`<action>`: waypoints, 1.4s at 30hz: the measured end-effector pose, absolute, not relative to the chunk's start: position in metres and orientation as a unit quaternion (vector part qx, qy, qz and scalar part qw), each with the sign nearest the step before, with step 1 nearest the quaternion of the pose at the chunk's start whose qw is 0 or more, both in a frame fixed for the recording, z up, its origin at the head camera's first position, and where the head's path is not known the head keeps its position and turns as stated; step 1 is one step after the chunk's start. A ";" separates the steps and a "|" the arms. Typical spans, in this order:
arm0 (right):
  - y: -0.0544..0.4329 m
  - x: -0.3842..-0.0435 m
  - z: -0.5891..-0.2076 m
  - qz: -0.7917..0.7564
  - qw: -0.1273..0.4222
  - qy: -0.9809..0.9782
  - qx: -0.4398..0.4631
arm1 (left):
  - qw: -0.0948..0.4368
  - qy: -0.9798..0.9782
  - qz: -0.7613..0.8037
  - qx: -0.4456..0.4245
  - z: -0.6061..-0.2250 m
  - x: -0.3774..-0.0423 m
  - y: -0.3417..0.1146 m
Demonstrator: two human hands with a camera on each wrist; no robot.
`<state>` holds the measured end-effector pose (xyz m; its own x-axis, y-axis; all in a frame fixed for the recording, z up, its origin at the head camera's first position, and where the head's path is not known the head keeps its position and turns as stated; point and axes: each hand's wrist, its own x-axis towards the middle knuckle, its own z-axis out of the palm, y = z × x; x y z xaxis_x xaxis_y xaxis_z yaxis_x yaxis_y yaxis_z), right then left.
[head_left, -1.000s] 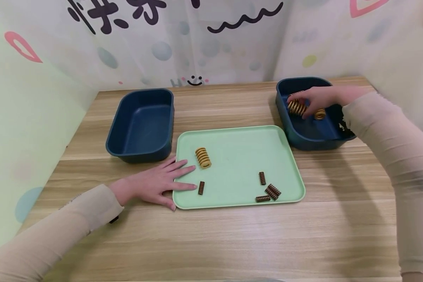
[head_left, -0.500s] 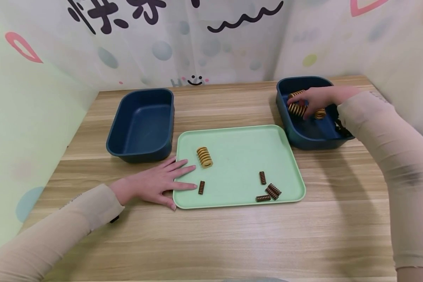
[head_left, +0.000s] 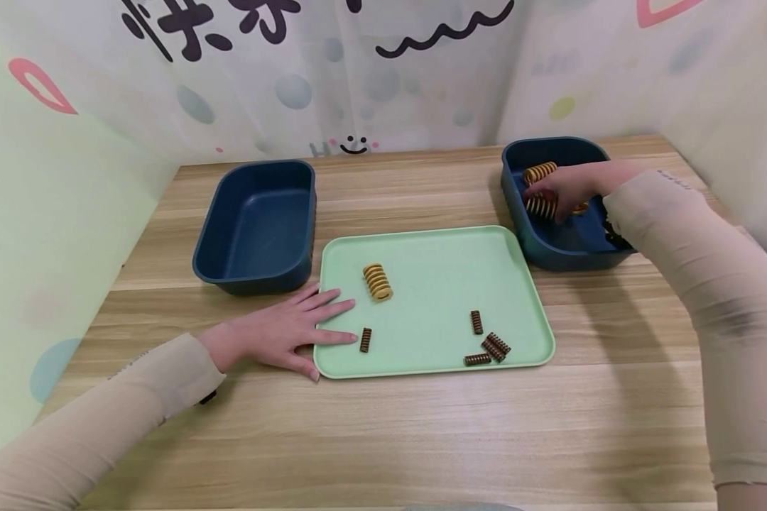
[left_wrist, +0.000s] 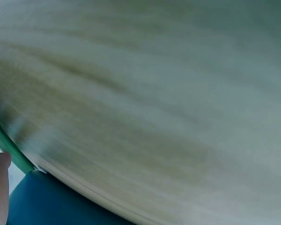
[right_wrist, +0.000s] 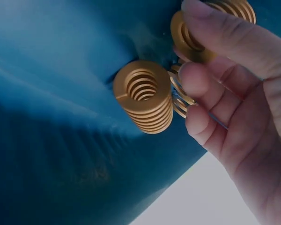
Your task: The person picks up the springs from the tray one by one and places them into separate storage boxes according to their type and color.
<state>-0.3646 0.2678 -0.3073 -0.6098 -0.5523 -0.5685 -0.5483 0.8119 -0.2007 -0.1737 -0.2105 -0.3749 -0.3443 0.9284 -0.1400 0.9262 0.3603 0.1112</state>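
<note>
My right hand (head_left: pixel 569 190) reaches into the right blue bin (head_left: pixel 565 261), thumb and fingers bent round a thick gold coil spring (head_left: pixel 540 206). In the right wrist view, the thumb lies over a gold spring (right_wrist: pixel 192 40), and another gold spring (right_wrist: pixel 145 96) stands beside the fingertips. More gold coils (right_wrist: pixel 178 93) show partly behind the fingers. My left hand (head_left: pixel 287 330) lies spread over the left edge of the pale green tray (head_left: pixel 434 262). Near its fingertips are a small dark brown spring (head_left: pixel 366 340) and, farther in, a gold spring (head_left: pixel 378 282).
Several small brown springs (head_left: pixel 495 347) lie at the tray's front right. A second blue bin (head_left: pixel 256 234) stands behind the left hand, nothing visible inside. A printed curtain (head_left: pixel 422 92) hangs along the wooden table's (head_left: pixel 422 440) back edge.
On the tray, the gold spring has rolled a little to the right. My right hand has shifted slightly inside the bin, baring more of the rear gold spring. The left hand stays put.
</note>
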 end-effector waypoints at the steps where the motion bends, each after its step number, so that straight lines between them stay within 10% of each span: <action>1: 0.268 -0.365 -0.307 -0.002 0.319 0.896 -0.308 | 0.088 0.820 0.006 0.566 -0.375 -0.174 -0.211; 24: 0.267 -0.360 -0.299 -0.011 0.319 0.906 -0.277 | 0.085 0.819 0.007 0.568 -0.375 -0.173 -0.210; 42: 0.216 -0.329 -0.250 0.004 0.196 0.918 -0.345 | 0.078 0.820 0.016 0.567 -0.375 -0.173 -0.211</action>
